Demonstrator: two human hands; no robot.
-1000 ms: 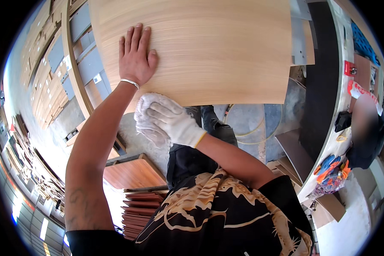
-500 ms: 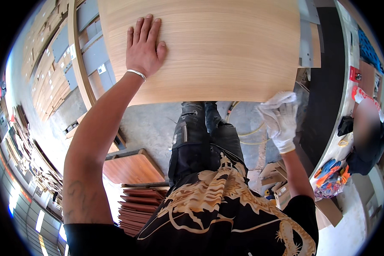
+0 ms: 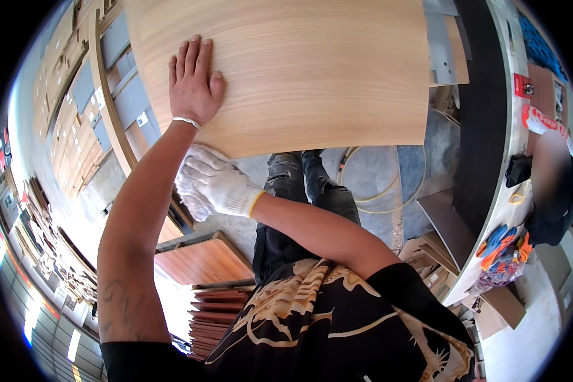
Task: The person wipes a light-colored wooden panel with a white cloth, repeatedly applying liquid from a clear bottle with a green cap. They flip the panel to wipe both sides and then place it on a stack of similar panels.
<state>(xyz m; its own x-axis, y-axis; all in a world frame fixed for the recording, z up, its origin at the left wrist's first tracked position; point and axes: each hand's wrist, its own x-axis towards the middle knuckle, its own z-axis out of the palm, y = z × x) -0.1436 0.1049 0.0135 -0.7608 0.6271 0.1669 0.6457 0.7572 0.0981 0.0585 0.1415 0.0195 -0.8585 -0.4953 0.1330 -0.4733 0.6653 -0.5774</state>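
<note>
A large light wood-grain panel [image 3: 312,83] lies in front of me, its near edge over my legs. Bare, with fingers stretched out, my left hand [image 3: 195,83] rests flat on the panel's left part. My right hand [image 3: 226,184] wears a white knitted glove and is crossed over to the left, under my left forearm. It holds a fluffy greyish-white cloth [image 3: 197,207] at the panel's near left corner. The glove and cloth hide the fingertips in part.
Boards and panels [image 3: 76,134] stand at the far left. A brown wooden board [image 3: 204,261] and a stack of reddish boards [image 3: 219,318] sit low left. To the right run a black panel [image 3: 487,114] and a bench with orange-blue gloves [image 3: 500,245]. A yellow hose [image 3: 388,207] lies on the floor.
My gloved right hand has swept with the cloth from the panel's near right corner to its near left corner. My left hand stays flat on the panel; the view has shifted slightly.
</note>
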